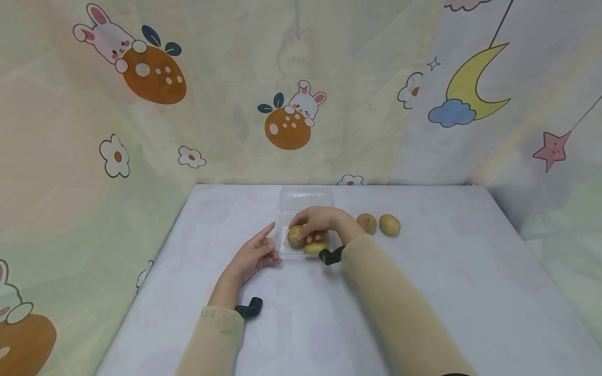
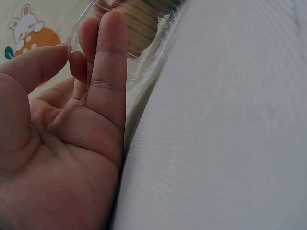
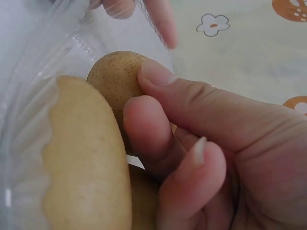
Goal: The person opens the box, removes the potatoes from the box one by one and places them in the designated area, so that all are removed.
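Observation:
My right hand [image 1: 320, 219] is over a clear plastic box [image 1: 292, 256] and grips a round potato [image 1: 294, 237] at its left side, thumb and fingers around it. A longer pale potato [image 3: 88, 158] lies along the near wall of the box. Between it and my fingers, part of another potato [image 3: 143, 199] shows, mostly hidden by the hand. My left hand [image 1: 254, 257] is at the left edge of the box, index finger extended, the other fingers loosely bent with tips close to the rim; nothing shows in its palm.
Two potatoes [image 1: 366, 223] [image 1: 390, 225] lie side by side on the white-covered table [image 1: 451, 282], right of the box. The clear lid [image 1: 307, 197] lies folded back behind the box. Printed cloth [image 1: 357, 115] hangs around the table's back and sides.

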`<state>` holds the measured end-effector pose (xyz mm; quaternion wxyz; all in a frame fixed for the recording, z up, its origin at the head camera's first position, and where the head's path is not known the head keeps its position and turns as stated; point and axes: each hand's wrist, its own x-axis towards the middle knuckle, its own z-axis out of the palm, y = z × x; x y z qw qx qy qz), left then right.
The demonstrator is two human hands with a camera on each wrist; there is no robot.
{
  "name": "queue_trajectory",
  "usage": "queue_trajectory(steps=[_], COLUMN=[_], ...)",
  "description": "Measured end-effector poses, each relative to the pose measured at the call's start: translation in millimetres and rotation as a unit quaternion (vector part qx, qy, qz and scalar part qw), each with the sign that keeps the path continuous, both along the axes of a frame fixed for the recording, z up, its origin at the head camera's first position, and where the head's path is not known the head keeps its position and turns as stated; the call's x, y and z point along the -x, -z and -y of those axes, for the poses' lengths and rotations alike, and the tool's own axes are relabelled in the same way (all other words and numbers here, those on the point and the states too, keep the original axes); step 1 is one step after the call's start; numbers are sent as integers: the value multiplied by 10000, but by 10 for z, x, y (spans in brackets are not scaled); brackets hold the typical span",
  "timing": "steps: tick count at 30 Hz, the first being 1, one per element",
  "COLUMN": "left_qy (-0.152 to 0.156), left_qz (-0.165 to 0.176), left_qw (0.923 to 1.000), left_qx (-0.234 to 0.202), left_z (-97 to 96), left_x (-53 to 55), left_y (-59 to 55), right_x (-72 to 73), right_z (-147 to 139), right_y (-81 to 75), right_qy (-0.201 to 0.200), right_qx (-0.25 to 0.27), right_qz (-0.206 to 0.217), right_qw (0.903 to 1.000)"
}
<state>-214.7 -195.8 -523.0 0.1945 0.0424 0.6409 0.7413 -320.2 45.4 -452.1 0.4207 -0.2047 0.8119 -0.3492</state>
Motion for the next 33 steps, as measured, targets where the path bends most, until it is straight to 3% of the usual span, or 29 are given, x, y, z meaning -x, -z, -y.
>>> queue_trajectory(steps=[10,33], left_qy=[11,-113], left_qz=[-22,-30], left_qw=[10000,9998], left_qx=[-18,158], left_z=[5,-15], left_x=[-4,-20], left_y=[32,-22], right_x=[-18,2], right_z=[-36,-298], right_y=[-16,-117], right_qy=[82,272], right_qx=[84,508], right_qz=[-150,-419], right_qw=[9998,9975])
